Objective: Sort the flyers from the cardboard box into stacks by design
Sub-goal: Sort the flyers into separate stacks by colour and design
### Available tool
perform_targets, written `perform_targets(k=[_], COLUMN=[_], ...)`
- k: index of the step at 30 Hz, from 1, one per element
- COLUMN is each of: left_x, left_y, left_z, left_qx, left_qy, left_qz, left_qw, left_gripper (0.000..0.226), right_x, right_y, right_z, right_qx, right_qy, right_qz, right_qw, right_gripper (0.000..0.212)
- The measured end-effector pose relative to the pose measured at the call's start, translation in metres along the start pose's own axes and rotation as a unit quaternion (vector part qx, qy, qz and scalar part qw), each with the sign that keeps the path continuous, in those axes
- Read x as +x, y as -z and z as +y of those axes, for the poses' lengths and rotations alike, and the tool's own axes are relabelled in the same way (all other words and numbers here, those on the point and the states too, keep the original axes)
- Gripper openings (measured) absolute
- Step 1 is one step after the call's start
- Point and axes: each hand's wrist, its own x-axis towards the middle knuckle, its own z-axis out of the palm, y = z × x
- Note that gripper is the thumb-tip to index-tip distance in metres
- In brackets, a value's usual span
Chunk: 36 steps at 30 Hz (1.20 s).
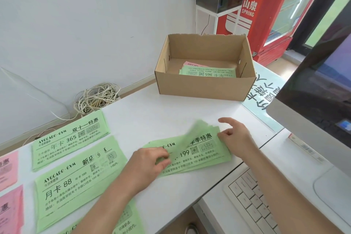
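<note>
**Item:** 199 stack (pixel 199 156), green flyers, lying flat mid-desk (pixel 152 112), near side of the cardboard box (pixel 205 85).

**Lie:** long axis runs left to right, with the right end skewed a little farther away. The print reads upright to the person, headline along the far edge. The sheets are fanned, not squared.

**Grip:** left hand (pixel 150 161) has its fingers curled down on the stack's left part, apparently pinching the top sheets. Right hand (pixel 235 137) is loosely bent against the right end with the forefinger raised, and seems to clasp nothing.

**Hazards:**
- One top sheet is blurred and lifted at the far edge. Loosely held, it could slide out of the fan.
- Squaring up with a hard push could send the lower sheets toward the near desk edge beside the keyboard (pixel 252 209).
- The 365 stack (pixel 70 138) and 88 stack (pixel 79 175) at left share the same green, so a misfile is likely if only colour is checked.

**Remaining:** boxed flyers (pixel 208 72), print facing away.
</note>
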Motion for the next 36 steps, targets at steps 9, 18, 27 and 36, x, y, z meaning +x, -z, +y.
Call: perform_targets(k=[9,18,27,36], left_x=[-0.006,-0.007,-0.006,-0.007], left_y=[-0.005,-0.023,-0.016,-0.014], left_z=[0.008,0.008,0.022,0.014], left_qx=[-0.008,0.24,0.2,0.076], left_qy=[-0.002,-0.142,-0.012,-0.001], left_qz=[0.066,0.051,-0.019,0.087], left_qw=[0.998,0.959,0.979,0.993], left_gripper=[0.064,0.068,0.065,0.073], right_x=[-0.01,-0.014,-0.027,-0.029], right_y=[0.016,0.015,-0.008,0.016], right_z=[-0.002,-0.01,-0.027,-0.015], right_qx=[0.016,-0.069,-0.262,0.02], right_qy=[0.023,0.04,0.023,-0.046], right_qz=[-0.105,-0.123,-0.064,-0.118], right_qw=[0.994,0.989,0.963,0.992], right_gripper=[0.064,0.063,0.107,0.052])
